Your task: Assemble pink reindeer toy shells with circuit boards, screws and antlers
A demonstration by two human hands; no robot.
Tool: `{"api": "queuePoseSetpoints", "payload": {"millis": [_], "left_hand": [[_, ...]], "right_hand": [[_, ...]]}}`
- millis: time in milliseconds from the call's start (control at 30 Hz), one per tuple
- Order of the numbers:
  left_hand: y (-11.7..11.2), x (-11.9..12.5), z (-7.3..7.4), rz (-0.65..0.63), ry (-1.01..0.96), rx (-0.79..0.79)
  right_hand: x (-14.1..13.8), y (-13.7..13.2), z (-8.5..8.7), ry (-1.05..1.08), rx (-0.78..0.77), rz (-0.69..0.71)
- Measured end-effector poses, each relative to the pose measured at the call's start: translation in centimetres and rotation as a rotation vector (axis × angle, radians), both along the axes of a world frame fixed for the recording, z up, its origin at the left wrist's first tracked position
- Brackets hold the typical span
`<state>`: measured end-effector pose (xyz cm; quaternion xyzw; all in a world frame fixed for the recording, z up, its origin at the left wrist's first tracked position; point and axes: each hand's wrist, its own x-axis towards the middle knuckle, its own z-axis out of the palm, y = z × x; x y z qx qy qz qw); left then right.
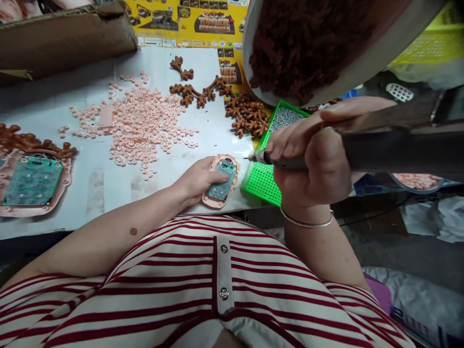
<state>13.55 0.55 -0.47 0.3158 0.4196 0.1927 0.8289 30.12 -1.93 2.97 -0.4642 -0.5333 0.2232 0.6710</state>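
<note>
Head view is showing the left hand (199, 180), its fingers holding a pink shell (214, 204) at the near edge of the counter (203, 140), a green board (219, 187) already sitting inside. The right hand (308, 164) is gripping a dark driver-like tool (395, 150), its tip hovering apart. No cover is closing the shell; whether anything is fastening the board, I cannot tell.

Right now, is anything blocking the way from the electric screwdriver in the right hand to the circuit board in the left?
Nothing visible stands between the tip of the electric screwdriver and the pink shell holding the circuit board. But the thumb of the left hand covers part of the board.
</note>
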Motion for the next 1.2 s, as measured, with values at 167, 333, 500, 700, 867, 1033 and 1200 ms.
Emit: {"api": "queuePoseSetpoints", "payload": {"millis": [167,333,500,700,867,1033,1200], "left_hand": [[0.2,0.0,0.0,-0.009,0.035,-0.008],[0.2,0.0,0.2,0.001,0.044,-0.009],[0.1,0.0,0.4,0.023,0.064,-0.015],[0.1,0.0,0.3,0.014,0.055,-0.023],[0.0,0.0,0.3,0.034,0.039,-0.024],[0.0,-0.2,0.3,0.048,0.028,-0.021],[0.1,0.0,0.1,0.055,0.029,0.018]], "right_hand": [[1.7,-1.6,-0.7,0.091,0.154,-0.126],[1.8,-1.4,-2.3,0.155,0.176,-0.139],[1.7,-1.0,-2.5,0.094,0.151,-0.127],[1.9,-0.7,-3.1,0.071,0.167,-0.114],[1.9,-0.9,-3.2,0.033,0.14,-0.11],[1.7,-0.8,-3.5,0.058,0.168,-0.126],[1.4,-1.6,-1.7,0.114,0.225,-0.137]]}}
